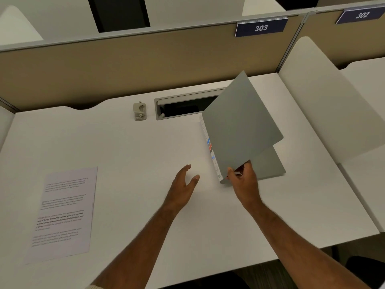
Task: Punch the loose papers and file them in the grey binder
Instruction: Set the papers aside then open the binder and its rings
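The grey binder [239, 126] lies on the right of the white desk [145, 155]. Its front cover is lifted and tilted up, and a white spine label with blue and red marks faces left. My right hand [242, 179] grips the near corner of that lifted cover. My left hand [184, 184] hovers open over the bare desk just left of the binder, touching nothing. A stack of printed papers [64, 211] lies flat at the near left. A small grey hole punch [140, 111] stands at the back of the desk.
A cable slot [187, 105] with a raised flap is sunk into the desk behind the binder, partly hidden by the cover. A tan partition [125, 65] with a blue 303 sign [261, 28] closes the back. White side dividers [325, 101] flank the desk.
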`<action>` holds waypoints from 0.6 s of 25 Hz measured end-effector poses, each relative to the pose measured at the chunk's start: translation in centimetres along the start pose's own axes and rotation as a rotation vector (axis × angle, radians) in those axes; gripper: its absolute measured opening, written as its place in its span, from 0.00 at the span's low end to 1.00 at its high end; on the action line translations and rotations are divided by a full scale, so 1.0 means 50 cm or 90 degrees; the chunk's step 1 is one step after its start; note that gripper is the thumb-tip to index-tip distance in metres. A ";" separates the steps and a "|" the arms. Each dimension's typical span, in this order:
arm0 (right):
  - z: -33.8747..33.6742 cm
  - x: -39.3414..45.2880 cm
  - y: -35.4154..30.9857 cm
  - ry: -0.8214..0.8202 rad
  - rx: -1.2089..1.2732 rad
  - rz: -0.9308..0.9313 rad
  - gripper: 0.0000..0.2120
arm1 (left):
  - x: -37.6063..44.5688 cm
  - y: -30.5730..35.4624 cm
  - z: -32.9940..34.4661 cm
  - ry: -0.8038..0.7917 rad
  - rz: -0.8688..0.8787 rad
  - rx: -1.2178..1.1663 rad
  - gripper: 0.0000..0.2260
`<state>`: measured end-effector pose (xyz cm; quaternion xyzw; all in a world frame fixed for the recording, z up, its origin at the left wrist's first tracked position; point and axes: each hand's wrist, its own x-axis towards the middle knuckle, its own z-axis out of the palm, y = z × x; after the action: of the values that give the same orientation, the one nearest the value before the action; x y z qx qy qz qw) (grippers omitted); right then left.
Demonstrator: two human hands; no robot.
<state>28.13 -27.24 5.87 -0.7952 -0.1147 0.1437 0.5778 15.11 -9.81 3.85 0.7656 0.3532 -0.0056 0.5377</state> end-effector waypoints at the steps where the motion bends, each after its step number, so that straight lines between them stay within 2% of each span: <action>1: 0.009 -0.008 0.000 -0.014 -0.026 -0.009 0.17 | -0.002 0.003 -0.005 0.005 0.003 -0.010 0.26; 5: 0.045 -0.041 0.002 -0.054 -0.124 -0.030 0.13 | -0.014 0.010 -0.027 0.012 0.001 -0.052 0.25; 11: 0.111 -0.093 -0.002 -0.178 -0.238 -0.114 0.24 | -0.038 0.013 -0.076 0.034 0.000 -0.081 0.24; 13: 0.131 -0.106 -0.001 -0.201 -0.278 -0.133 0.22 | -0.050 0.016 -0.098 0.043 0.003 -0.100 0.23; 15: 0.151 -0.122 -0.008 -0.216 -0.301 -0.161 0.17 | -0.058 0.023 -0.122 0.057 0.004 -0.121 0.22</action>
<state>19.71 -22.55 4.66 -0.8515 -0.3376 0.1710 0.3628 11.29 -6.50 8.49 0.7119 0.3732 0.0639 0.5914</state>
